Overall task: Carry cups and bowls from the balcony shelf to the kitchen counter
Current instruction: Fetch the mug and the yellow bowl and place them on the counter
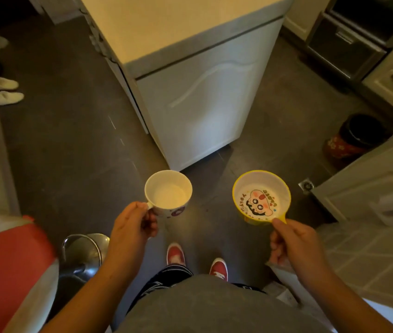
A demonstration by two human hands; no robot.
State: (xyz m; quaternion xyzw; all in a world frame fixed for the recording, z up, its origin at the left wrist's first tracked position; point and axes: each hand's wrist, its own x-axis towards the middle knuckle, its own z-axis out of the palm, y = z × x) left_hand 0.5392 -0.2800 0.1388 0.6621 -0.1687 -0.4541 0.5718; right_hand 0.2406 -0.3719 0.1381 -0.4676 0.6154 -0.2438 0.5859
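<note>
Carry step, mid-walk, judging by both items in hand. Left hand [131,221] closed on handle of white cup [168,192]; right hand [292,241] pinches tab handle of yellow bowl [261,197]. Both upright, mouths up, handles pointing back at the person, short of the counter [178,25]. Next: step closer, set the 2 down on the top.

A plain grey top [214,306] was worn, seen from above across the lower middle of the frame. Dark trousers [164,278] with pale printed lines were visible beneath its hem. Red slip-on shoes [175,253] with white soles were worn on both feet. Both forearms were left bare, with no sleeves, watch or jewellery to be made out.
</note>
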